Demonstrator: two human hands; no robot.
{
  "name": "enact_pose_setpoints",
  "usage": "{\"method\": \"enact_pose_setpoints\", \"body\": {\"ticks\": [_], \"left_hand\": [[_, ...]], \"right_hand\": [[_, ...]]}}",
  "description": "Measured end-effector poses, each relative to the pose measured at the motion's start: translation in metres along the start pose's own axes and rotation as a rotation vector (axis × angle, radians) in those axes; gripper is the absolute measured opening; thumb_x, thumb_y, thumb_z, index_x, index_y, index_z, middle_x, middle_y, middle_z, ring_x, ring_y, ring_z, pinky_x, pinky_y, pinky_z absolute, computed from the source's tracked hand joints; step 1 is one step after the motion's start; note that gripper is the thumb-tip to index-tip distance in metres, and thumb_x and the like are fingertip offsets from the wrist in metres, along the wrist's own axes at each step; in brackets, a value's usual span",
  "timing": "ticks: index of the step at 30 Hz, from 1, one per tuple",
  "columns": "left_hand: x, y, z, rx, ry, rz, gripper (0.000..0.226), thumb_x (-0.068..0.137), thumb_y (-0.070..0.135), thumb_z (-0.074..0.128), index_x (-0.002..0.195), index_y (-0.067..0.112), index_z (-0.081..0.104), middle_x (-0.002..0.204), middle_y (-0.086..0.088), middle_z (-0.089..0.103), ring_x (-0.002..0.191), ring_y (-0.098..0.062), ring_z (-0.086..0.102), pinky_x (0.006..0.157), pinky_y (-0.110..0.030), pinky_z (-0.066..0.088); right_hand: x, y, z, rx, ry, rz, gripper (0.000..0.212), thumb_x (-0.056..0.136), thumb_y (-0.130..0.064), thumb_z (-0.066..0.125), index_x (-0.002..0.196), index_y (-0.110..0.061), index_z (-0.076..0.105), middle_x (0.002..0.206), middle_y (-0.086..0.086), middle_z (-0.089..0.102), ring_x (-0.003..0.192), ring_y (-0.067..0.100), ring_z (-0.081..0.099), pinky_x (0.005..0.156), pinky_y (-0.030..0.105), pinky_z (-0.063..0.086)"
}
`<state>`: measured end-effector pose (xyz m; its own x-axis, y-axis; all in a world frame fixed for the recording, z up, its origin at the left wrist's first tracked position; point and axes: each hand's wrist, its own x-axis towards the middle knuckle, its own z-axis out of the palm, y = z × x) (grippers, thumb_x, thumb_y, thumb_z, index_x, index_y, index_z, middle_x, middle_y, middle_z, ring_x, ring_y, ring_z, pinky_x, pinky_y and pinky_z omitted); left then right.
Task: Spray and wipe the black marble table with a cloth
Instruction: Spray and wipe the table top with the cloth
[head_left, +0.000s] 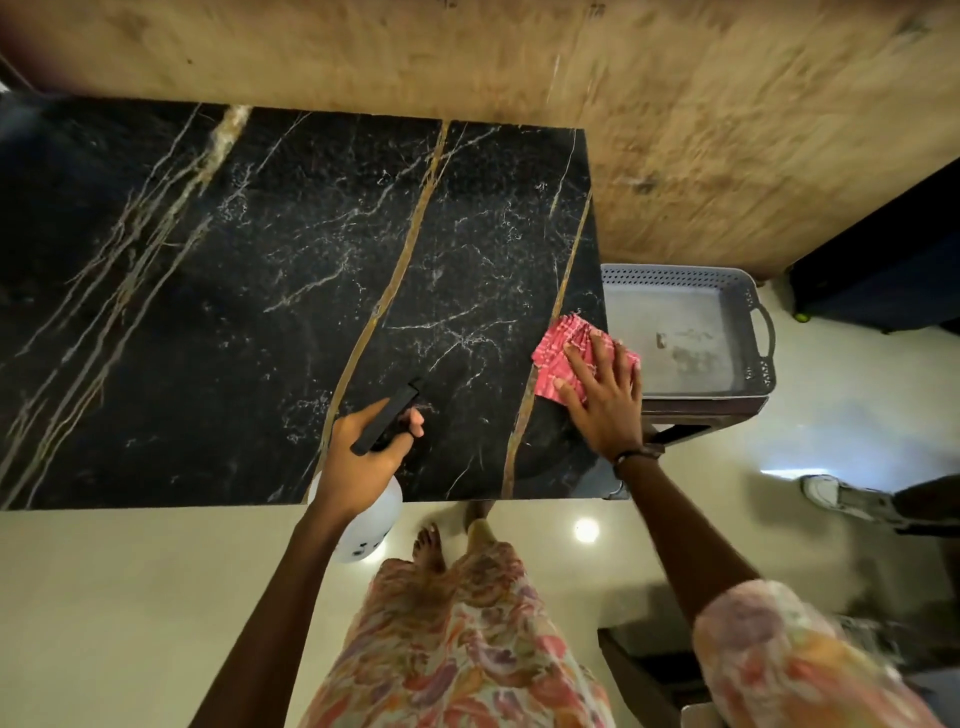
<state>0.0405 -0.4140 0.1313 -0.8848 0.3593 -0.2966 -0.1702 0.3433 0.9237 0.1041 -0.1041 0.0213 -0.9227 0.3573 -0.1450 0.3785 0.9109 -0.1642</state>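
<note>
The black marble table (270, 291), veined in white and gold, fills the upper left. My left hand (363, 457) grips a spray bottle (371, 519) with a white body and a black head, held over the table's near edge with the nozzle pointing across the surface. My right hand (605, 397) lies flat, fingers spread, pressing a red-and-white patterned cloth (558, 353) onto the table's near right corner.
A grey plastic basket (691, 291) stands on a dark stool just right of the table. A wooden wall runs behind. Someone's white shoe (831, 496) shows on the pale glossy floor at right. My bare feet stand under the near edge.
</note>
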Motion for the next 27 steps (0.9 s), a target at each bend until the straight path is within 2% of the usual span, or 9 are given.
{"method": "enact_pose_setpoints", "body": {"ticks": [3, 6, 10, 13, 18, 21, 24, 27], "left_hand": [[-0.006, -0.002, -0.004, -0.019, 0.019, -0.008, 0.024, 0.084, -0.012, 0.054, 0.087, 0.007, 0.067, 0.085, -0.012, 0.068, 0.053, 0.003, 0.058, 0.049, -0.006, 0.042], [-0.009, -0.004, -0.006, -0.033, 0.008, -0.017, 0.020, 0.084, -0.013, 0.053, 0.091, 0.001, 0.066, 0.085, -0.013, 0.067, 0.052, 0.004, 0.058, 0.050, -0.006, 0.042], [-0.013, -0.005, -0.007, -0.024, -0.010, -0.013, 0.019, 0.085, -0.013, 0.052, 0.091, -0.001, 0.065, 0.084, -0.013, 0.067, 0.051, 0.003, 0.057, 0.050, -0.009, 0.043], [-0.015, -0.005, -0.007, -0.013, -0.037, -0.011, 0.019, 0.085, -0.013, 0.051, 0.090, -0.001, 0.065, 0.083, -0.012, 0.066, 0.049, 0.004, 0.056, 0.050, -0.014, 0.042], [-0.023, -0.004, -0.010, -0.004, -0.037, -0.006, 0.019, 0.085, -0.014, 0.050, 0.091, -0.003, 0.064, 0.086, -0.016, 0.066, 0.049, 0.004, 0.056, 0.058, -0.016, 0.040], [-0.028, -0.005, -0.014, 0.010, -0.024, -0.009, 0.018, 0.085, -0.014, 0.050, 0.090, -0.003, 0.064, 0.087, -0.018, 0.066, 0.049, 0.003, 0.056, 0.052, -0.015, 0.041], [-0.033, -0.008, -0.018, 0.011, -0.004, -0.010, 0.020, 0.085, -0.015, 0.050, 0.089, -0.002, 0.064, 0.087, -0.017, 0.066, 0.048, 0.004, 0.056, 0.048, -0.011, 0.043], [-0.038, -0.010, -0.021, 0.017, 0.003, -0.011, 0.021, 0.084, -0.014, 0.051, 0.089, 0.000, 0.065, 0.085, -0.017, 0.067, 0.048, 0.004, 0.056, 0.049, -0.010, 0.044]], "right_hand": [[-0.036, -0.028, 0.014, 0.034, 0.060, 0.054, 0.061, 0.092, -0.060, 0.027, 0.147, -0.033, 0.029, 0.158, 0.008, 0.020, 0.145, 0.036, 0.011, 0.115, 0.059, 0.009], [-0.074, -0.058, 0.027, 0.053, 0.058, -0.018, 0.059, 0.093, -0.057, 0.028, 0.147, -0.032, 0.030, 0.157, 0.009, 0.021, 0.146, 0.035, 0.008, 0.116, 0.058, 0.008], [-0.110, -0.103, 0.036, 0.090, 0.044, -0.094, 0.054, 0.096, -0.059, 0.021, 0.144, -0.034, 0.032, 0.154, 0.006, 0.030, 0.144, 0.033, 0.014, 0.114, 0.055, 0.008], [-0.126, -0.124, 0.044, 0.063, 0.009, -0.179, 0.053, 0.096, -0.058, 0.027, 0.144, -0.035, 0.033, 0.154, 0.005, 0.030, 0.144, 0.035, 0.018, 0.114, 0.055, 0.009], [-0.128, -0.101, 0.040, -0.004, -0.031, -0.323, 0.052, 0.096, -0.058, 0.031, 0.144, -0.038, 0.031, 0.154, 0.001, 0.032, 0.145, 0.029, 0.019, 0.115, 0.055, 0.014], [-0.118, -0.078, 0.027, -0.003, -0.045, -0.352, 0.053, 0.096, -0.061, 0.026, 0.145, -0.039, 0.030, 0.155, 0.001, 0.030, 0.145, 0.027, 0.018, 0.117, 0.054, 0.014], [-0.097, -0.061, 0.019, -0.017, -0.062, -0.313, 0.056, 0.096, -0.062, 0.021, 0.144, -0.036, 0.032, 0.154, 0.004, 0.031, 0.145, 0.029, 0.018, 0.114, 0.058, 0.020], [-0.067, -0.057, 0.011, -0.011, -0.060, -0.188, 0.059, 0.095, -0.063, 0.017, 0.143, -0.033, 0.035, 0.153, 0.006, 0.034, 0.144, 0.034, 0.022, 0.110, 0.061, 0.026]]}}
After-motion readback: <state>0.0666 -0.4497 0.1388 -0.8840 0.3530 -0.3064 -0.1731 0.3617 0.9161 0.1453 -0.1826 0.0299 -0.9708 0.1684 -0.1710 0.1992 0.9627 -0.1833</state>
